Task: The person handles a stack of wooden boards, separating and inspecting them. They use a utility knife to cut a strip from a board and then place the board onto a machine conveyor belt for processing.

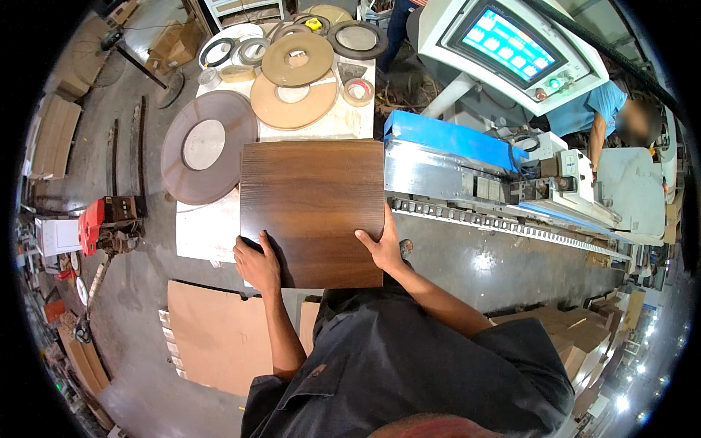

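Observation:
A flat wood-grain board [314,212], dark brown and nearly square, is held level in front of my body. My left hand [257,261] grips its left edge near the lower corner, thumb on top. On the opposite edge my right hand [383,242] does the same, its thumb lying on the face and the fingers along the side. Fingers under the board are hidden. The board's far part overlaps a white table [201,233]; whether it touches the table I cannot tell. Close to its far right corner is a machine with a blue cover [449,142].
Rolls of edge-band tape, a large purple-brown one [171,157] and tan ones [266,98], lie on the table. A control panel with a lit screen [507,40] stands at far right. Beyond the machine, a person in a blue shirt [584,113] bends. Cardboard [215,336] lies below left.

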A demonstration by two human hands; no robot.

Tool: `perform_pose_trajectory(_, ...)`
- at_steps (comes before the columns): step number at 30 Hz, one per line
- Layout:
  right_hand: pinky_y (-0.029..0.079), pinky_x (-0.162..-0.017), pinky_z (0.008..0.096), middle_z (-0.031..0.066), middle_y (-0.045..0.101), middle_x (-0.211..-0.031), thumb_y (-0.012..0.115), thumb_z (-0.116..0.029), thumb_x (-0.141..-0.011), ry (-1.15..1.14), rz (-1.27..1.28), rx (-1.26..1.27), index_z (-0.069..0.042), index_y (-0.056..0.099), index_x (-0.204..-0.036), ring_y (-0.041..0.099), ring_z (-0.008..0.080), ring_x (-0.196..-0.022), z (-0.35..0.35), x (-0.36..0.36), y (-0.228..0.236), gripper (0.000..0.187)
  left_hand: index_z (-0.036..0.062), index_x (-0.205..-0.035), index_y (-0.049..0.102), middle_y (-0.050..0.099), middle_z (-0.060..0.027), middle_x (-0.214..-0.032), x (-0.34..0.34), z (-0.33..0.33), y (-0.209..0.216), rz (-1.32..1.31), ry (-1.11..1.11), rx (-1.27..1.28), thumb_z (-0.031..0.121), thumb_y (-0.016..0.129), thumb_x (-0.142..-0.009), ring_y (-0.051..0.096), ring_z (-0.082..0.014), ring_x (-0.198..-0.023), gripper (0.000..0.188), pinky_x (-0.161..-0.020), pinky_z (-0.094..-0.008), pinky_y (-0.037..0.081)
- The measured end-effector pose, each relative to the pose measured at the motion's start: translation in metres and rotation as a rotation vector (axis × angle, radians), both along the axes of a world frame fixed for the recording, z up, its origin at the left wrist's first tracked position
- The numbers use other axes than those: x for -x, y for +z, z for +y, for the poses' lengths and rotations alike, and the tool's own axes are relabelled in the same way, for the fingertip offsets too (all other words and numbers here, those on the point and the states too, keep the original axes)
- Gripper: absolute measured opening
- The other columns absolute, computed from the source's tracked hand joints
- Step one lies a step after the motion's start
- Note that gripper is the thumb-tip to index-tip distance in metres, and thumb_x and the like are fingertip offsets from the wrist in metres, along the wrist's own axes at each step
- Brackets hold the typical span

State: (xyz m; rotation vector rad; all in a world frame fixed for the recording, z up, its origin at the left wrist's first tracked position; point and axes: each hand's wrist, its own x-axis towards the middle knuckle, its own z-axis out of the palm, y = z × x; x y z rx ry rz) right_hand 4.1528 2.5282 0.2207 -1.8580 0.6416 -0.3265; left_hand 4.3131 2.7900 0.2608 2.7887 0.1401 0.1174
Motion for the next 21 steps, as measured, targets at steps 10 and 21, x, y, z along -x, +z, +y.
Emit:
perform_pose_trajectory(10,0.037,-0.123,0.0494,0.0289,0.044,-0.161,0.083,-0.049,-0.094,-0.022,-0.034,-0.024,0.003,0.022,-0.168,0.043,0.0393,-0.152,0.005,-0.001,0.008,0.109,-0.0075,-0.142,0.055,0.064,-0.0276,-0.132,0.001,0.002,0.002,0.000,0.016,0.022,0.049,0.066,-0.104,0.060,-0.0450,-0.126,0.069,-0.108,-0.0522,0.046)
perform_pose_trajectory(21,0.039,-0.122,0.0517,0.0328,0.043,-0.161,0.083,-0.056,-0.091,-0.055,0.004,0.133,0.008,0.022,-0.167,0.046,0.0468,-0.148,0.002,0.005,-0.005,0.116,-0.0079,-0.142,0.055,0.064,-0.0275,-0.133,0.002,0.006,-0.013,-0.052,-0.030,-0.005,0.053,0.063,-0.105,0.059,-0.0454,-0.126,0.071,-0.104,-0.0547,0.048)
